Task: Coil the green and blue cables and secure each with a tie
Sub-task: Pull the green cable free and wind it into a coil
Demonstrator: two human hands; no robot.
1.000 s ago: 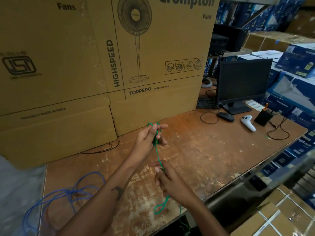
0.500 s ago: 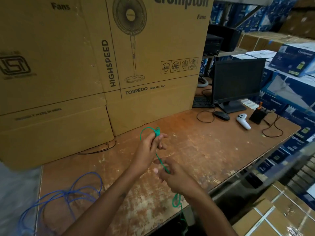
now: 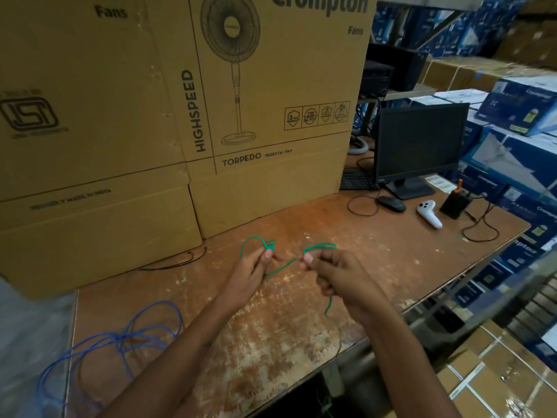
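Observation:
Both my hands hold the thin green cable (image 3: 280,268) above the worn wooden table (image 3: 361,257). My left hand (image 3: 251,274) pinches a small loop of it that stands up over my fingers. My right hand (image 3: 334,276) pinches a second loop a short way to the right. A slack stretch of cable joins the two hands. From my right hand the cable's tail drops over the table's front edge. The blue cable (image 3: 120,339) lies in loose, tangled loops at the table's near left corner. Two thin black ties (image 3: 174,262) lie by the boxes.
Big cardboard fan boxes (image 3: 150,116) wall off the back and left of the table. To the right stand a monitor (image 3: 419,146), a keyboard (image 3: 357,181), a mouse (image 3: 391,203), a white controller (image 3: 429,214) and a small black device (image 3: 455,202) with a wire. Blue boxes are stacked beyond the right edge.
My right hand has risen from low near the front edge and now holds a new loop level with my left hand. The left hand's loop has grown and the tail has shortened.

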